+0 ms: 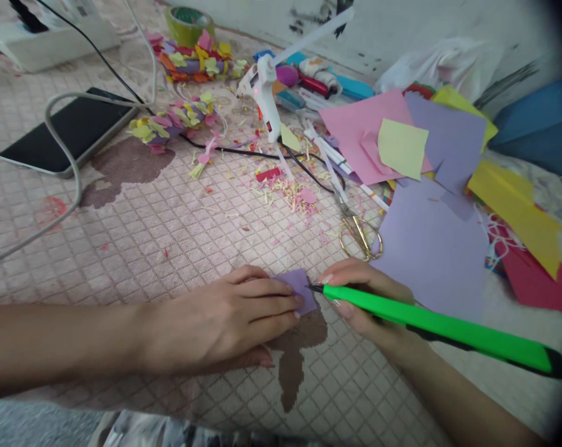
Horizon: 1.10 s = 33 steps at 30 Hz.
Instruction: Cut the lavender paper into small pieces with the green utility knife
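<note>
Pressing a small lilac paper piece (298,290) against the pink checked mat (169,248), the open left hand (225,316) lies flat with its fingers extended, while the right hand (365,304) firmly grips a bright green plastic craft knife (430,326), its black tip touching the paper's edge, near gold-handled scissors (358,233).

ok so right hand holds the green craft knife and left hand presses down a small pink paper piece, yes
No, the head view shows the small paper piece under the left hand is purple, not pink. The right hand does hold the green craft knife.
</note>
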Each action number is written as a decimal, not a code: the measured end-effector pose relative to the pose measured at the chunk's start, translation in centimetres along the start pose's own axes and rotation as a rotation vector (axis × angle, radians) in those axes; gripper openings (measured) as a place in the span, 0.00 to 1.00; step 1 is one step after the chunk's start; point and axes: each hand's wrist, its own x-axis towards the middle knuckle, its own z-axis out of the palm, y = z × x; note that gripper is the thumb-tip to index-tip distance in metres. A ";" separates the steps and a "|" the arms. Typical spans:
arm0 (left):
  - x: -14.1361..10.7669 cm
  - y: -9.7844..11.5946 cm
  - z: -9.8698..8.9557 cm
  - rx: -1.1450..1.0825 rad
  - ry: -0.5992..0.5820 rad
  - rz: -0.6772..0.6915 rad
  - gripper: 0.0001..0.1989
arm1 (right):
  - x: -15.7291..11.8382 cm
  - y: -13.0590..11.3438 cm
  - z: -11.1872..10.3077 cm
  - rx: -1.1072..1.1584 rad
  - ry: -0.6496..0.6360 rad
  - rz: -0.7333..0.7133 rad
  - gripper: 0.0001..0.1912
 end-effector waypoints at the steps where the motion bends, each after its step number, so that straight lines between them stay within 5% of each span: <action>1: 0.0 0.0 0.0 -0.002 0.003 0.003 0.20 | 0.1 -0.1 0.0 -0.008 0.002 -0.001 0.10; 24: -0.1 0.1 -0.1 -0.039 0.026 -0.010 0.19 | 0.0 0.2 -0.2 -0.003 -0.015 -0.009 0.10; 33: 0.1 0.0 -0.8 -0.023 0.009 0.014 0.20 | -1.0 1.1 -0.4 0.093 0.019 0.095 0.09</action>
